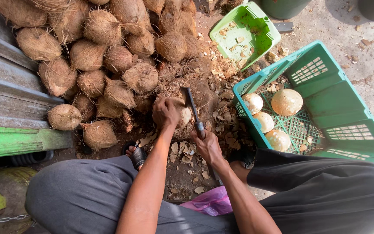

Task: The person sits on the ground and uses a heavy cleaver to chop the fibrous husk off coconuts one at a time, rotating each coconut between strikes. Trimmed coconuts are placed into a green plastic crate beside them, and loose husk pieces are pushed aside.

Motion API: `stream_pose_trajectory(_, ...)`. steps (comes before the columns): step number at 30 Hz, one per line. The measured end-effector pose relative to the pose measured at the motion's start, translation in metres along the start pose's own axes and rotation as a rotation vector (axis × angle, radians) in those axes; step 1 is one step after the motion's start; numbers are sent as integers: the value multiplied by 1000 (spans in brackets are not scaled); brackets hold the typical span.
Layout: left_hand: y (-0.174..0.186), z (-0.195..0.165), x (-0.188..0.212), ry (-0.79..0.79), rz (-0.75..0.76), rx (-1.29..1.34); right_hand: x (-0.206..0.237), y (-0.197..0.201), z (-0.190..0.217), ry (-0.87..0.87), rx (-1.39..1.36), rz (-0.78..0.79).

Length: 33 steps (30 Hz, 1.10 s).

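Note:
My left hand grips a partly husked coconut on the ground between my knees. My right hand holds the handle of a dark cleaver, whose blade rests against the coconut's husk. A big pile of brown, fibrous coconuts lies just beyond my left hand. To the right stands a teal plastic crate with several peeled, pale coconuts inside.
Husk chips and fibres litter the dirt around my feet. A green plastic dustpan lies beyond the crate. A green-edged wooden ledge runs along the left. A pink plastic bag lies between my legs.

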<state>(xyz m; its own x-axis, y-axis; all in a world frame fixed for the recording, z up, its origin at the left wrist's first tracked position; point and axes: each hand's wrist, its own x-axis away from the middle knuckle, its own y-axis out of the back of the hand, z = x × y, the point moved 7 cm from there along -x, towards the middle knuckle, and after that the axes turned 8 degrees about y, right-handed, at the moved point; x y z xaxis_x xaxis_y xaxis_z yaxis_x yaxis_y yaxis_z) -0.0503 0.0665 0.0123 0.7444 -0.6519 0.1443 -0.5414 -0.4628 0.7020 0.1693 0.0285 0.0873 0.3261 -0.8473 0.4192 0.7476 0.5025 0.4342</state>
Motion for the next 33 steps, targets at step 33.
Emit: stream_pose_trajectory(33,-5,2,19,95,-71,-8,-15,5,-19,306,139,-160)
